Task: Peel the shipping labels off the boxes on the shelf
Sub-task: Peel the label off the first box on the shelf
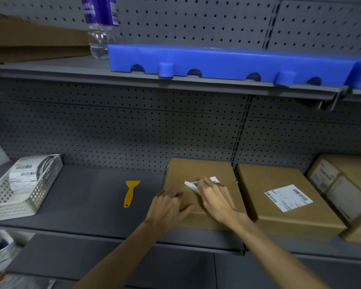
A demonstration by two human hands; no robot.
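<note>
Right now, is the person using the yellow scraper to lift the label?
No, the yellow scraper lies alone on the shelf, while the right hand pinches the label with bare fingers.

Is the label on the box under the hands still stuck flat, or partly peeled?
Partly peeled: the label lifts off the box, pinched by the right hand.

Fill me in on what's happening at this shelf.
A person is peeling a shipping label off the left cardboard box. The right hand pinches the partly lifted label while the left hand rests on the box's near left corner, steadying it. The next box to the right has its label stuck flat. A yellow scraper lies unused on the shelf, and a basket at left holds peeled labels.
</note>
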